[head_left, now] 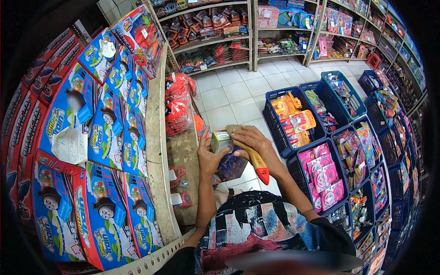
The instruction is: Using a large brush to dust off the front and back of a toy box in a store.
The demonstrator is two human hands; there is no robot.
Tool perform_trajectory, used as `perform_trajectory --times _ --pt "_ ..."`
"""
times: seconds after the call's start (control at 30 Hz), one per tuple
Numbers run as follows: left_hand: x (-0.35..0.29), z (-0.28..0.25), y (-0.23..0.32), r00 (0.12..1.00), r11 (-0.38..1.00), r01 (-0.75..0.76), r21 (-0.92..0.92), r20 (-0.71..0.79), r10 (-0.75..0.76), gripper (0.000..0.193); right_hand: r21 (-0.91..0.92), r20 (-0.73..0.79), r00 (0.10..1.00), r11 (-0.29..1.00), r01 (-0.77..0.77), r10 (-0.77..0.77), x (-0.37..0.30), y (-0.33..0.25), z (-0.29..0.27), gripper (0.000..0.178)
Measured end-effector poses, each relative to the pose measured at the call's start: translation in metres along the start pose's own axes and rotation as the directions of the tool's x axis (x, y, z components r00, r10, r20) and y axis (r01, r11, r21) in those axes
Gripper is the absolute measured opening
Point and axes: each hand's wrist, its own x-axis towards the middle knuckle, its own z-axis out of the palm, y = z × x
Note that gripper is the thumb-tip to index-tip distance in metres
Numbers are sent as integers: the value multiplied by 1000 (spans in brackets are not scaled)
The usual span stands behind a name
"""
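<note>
My left hand [208,158] grips a small boxed toy [222,141] with a pale green and white top and a dark blue, see-through lower part. Its fingers and thumb close on the box from the left side. In my right hand [253,140] is a paintbrush [255,160] with a yellow wooden handle and a red tip. The handle slants down to the right, and the bristles lie beside the top of the box, partly behind my right fingers. Both hands are close together in front of my chest.
Shelves on the left hold stacked blue train boxes [105,128]. Red plastic-wrapped toys [178,98] sit on the lower shelf beside my left arm. Blue crates [279,142] of packaged toys stand to the right. Stocked shelves [215,34] line the back, beyond white floor tiles [229,91].
</note>
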Motion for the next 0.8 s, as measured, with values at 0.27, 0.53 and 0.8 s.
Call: perform_trajectory --times 0.27,0.53,0.8 --pt "0 -4 -4 1000 998 30 59 5 -30 89 12 -14 1000 1000 -25 25 2 1 4 43" --pt "0 -3 -2 1000 999 22 44 -2 -22 90 41 1 1000 999 -6 6 2 4 0 44" --pt "-1 -2 -3 1000 999 23 44 3 -23 89 67 17 1000 998 -6 5 2 2 -3 45"
